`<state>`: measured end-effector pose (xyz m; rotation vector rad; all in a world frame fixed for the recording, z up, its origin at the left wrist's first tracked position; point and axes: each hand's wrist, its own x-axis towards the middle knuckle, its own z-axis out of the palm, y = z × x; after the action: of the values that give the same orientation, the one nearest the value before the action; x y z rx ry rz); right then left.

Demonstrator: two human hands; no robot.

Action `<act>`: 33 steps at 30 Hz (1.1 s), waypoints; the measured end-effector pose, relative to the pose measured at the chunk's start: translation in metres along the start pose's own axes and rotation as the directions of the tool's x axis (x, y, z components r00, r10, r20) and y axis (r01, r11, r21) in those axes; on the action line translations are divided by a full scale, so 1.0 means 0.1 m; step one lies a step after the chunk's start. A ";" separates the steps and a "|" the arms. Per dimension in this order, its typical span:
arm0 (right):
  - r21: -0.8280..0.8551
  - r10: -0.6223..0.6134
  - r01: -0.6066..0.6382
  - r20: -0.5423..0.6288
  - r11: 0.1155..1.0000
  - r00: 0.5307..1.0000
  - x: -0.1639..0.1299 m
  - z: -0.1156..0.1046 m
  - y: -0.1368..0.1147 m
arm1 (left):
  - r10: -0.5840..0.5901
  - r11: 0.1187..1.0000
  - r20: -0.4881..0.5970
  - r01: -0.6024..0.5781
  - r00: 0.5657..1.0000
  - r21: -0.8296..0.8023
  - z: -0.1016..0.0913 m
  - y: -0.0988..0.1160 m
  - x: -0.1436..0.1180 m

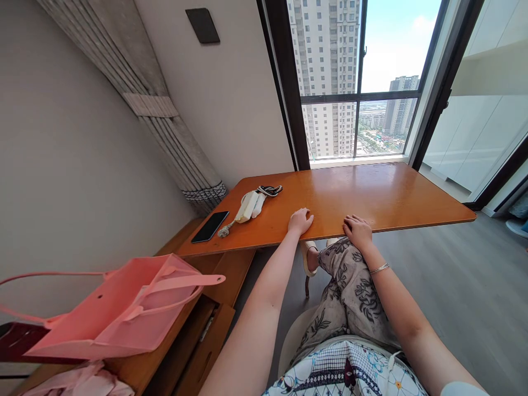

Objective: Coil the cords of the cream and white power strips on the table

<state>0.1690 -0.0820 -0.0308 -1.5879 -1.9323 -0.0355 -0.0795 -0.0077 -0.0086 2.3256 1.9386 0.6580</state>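
Note:
My left hand (301, 221) rests on the near edge of the brown wooden table (371, 190), fingers loosely bent and nothing in them. A short way to its right, my right hand (358, 231) lies over the same edge, its fingers flat on the tabletop and also without an object. Left of my left hand lie a white power strip (246, 208) with its plug end (224, 231) toward me and a bundled black-and-white cable (270, 191). A black smartphone (210, 226) lies flat beside the strip, near the table's left end.
A pink handbag (124, 308) stands on a wooden cabinet (214, 341) at lower left, with pink cloth (82, 382) below it. My legs in patterned trousers (350, 291) extend under the table. Behind are a grey curtain (152, 107) and a window (358, 99).

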 end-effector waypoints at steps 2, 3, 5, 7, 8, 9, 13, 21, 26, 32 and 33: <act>0.003 -0.002 0.002 -0.003 1.000 1.000 0.00 0.00 0.00 | -0.002 1.000 0.001 0.002 1.000 -0.001 0.00 0.00 0.00; 0.004 -0.002 0.002 -0.003 1.000 1.000 0.00 0.00 0.00 | -0.002 1.000 0.001 0.002 1.000 -0.002 0.00 0.00 0.00; 0.004 -0.002 0.002 -0.004 1.000 1.000 0.00 -0.01 0.00 | -0.001 1.000 0.004 0.001 1.000 -0.002 0.00 0.00 0.00; 0.002 -0.002 0.002 -0.004 1.000 1.000 0.00 -0.01 -0.01 | 0.001 1.000 0.007 -0.001 1.000 -0.002 -0.01 0.00 0.00; 0.001 -0.002 0.002 -0.004 1.000 1.000 0.00 -0.02 -0.01 | 0.002 1.000 0.008 -0.002 1.000 -0.001 -0.01 0.00 0.00; 0.000 -0.001 0.001 -0.003 1.000 1.000 -0.01 -0.02 -0.01 | 0.004 1.000 0.010 -0.004 1.000 -0.001 -0.01 0.00 0.00; 0.005 0.001 -0.001 -0.004 1.000 1.000 -0.01 -0.02 -0.01 | 0.008 1.000 0.014 -0.008 1.000 0.000 -0.02 0.00 0.00; 0.016 0.008 -0.008 -0.008 1.000 1.000 -0.01 -0.02 -0.01 | 0.009 1.000 0.032 -0.009 0.999 0.002 -0.03 0.00 0.01; 0.021 0.001 -0.001 -0.017 1.000 1.000 -0.02 -0.01 -0.01 | 0.046 0.999 0.072 -0.046 0.996 0.004 -0.09 -0.06 0.01; 0.014 0.028 -0.028 0.003 0.999 1.000 -0.02 -0.03 -0.05 | -0.034 0.997 0.036 0.031 0.999 0.074 -0.47 -0.35 0.11; 0.015 0.026 -0.026 0.004 1.000 1.000 -0.02 -0.03 -0.05 | -0.077 0.991 -0.009 0.077 0.997 0.107 -0.55 -0.42 0.13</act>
<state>0.1662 -0.0865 -0.0274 -1.6040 -1.9096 -0.0069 -0.1354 0.0009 0.0324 2.2963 2.1044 0.5670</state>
